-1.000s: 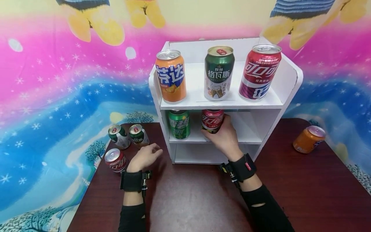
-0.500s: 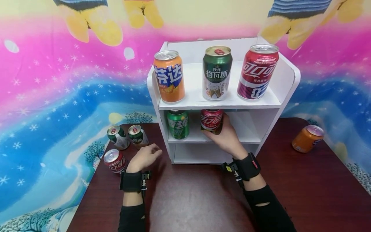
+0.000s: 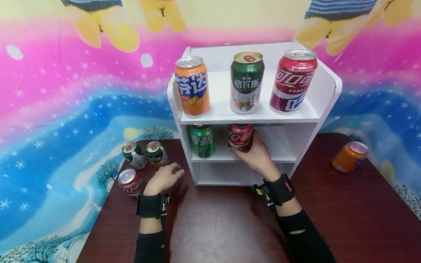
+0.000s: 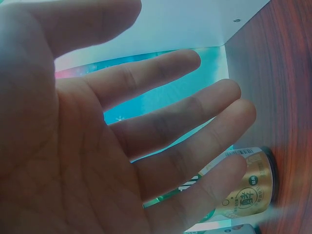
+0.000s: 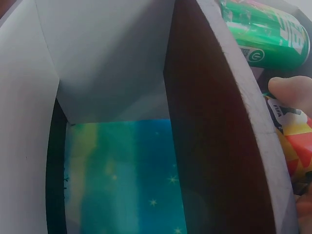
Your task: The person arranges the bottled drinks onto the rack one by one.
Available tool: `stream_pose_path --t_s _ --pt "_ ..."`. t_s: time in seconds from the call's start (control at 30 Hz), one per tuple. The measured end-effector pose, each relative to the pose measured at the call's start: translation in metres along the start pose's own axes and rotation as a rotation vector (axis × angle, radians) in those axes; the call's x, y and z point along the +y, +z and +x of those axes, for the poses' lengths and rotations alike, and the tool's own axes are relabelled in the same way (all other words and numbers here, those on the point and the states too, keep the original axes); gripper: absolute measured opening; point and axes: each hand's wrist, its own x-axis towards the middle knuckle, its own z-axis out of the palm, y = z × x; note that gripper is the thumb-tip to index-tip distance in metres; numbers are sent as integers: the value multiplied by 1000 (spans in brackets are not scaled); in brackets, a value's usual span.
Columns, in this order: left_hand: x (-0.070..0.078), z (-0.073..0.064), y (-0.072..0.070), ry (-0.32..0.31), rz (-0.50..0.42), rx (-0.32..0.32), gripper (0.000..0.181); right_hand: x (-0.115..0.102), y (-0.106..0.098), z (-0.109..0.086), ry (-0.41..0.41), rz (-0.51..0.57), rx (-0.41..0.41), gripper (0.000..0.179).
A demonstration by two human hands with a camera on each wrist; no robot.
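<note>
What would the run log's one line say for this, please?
right hand: grips Coca-Cola can, middle compartment | also there: Sprite can | left hand: holds nothing, near kvass can

Red Coca-Cola can (image 3: 239, 136), roughly upright, in middle tier of white shelf unit (image 3: 279, 142), gripped by right hand (image 3: 259, 157), beside green Sprite can (image 3: 202, 142)

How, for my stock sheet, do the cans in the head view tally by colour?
Red cans: 3
Green-and-white cans: 3
Orange cans: 2
Bright green can: 1
Total: 9
</note>
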Motion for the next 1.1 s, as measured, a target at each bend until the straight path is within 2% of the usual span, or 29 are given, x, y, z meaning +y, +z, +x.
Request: stream_pose_path --t_s 0.33,1.1 --pt "0 0 0 -7 1 -5 32 -2 0 0 24 4 8 86" --pt "-1 2 1 -12 -17 -19 34 -1 -1 -1 -14 10 5 85"
